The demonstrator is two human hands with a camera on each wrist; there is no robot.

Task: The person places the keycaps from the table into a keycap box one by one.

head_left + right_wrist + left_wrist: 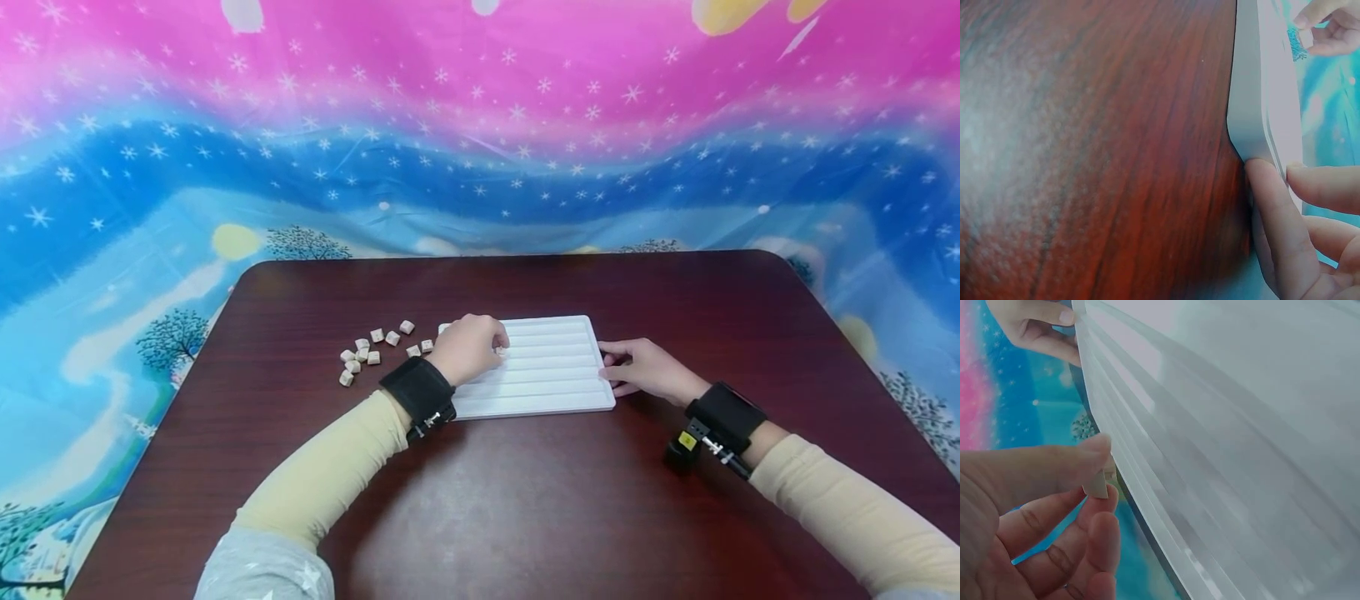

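Observation:
My left hand (467,346) is over the left part of a white tray (551,385) with long parallel grooves. Between its thumb and fingertips it pinches a small pale cube (1096,486), held above the grooves; most of the cube is covered by the fingers. At the tray's right end, my right hand (651,369) grips the edge. In the right wrist view its thumb (1325,187) lies at the top rim and a finger (1275,206) presses against the outer side wall, near a corner.
Several loose pale cubes (374,357) lie scattered on the dark wooden table (480,500), left of the tray. Two more cubes (413,351) are close to the left wrist. Behind the table hangs a colourful snowflake-patterned cloth (480,150).

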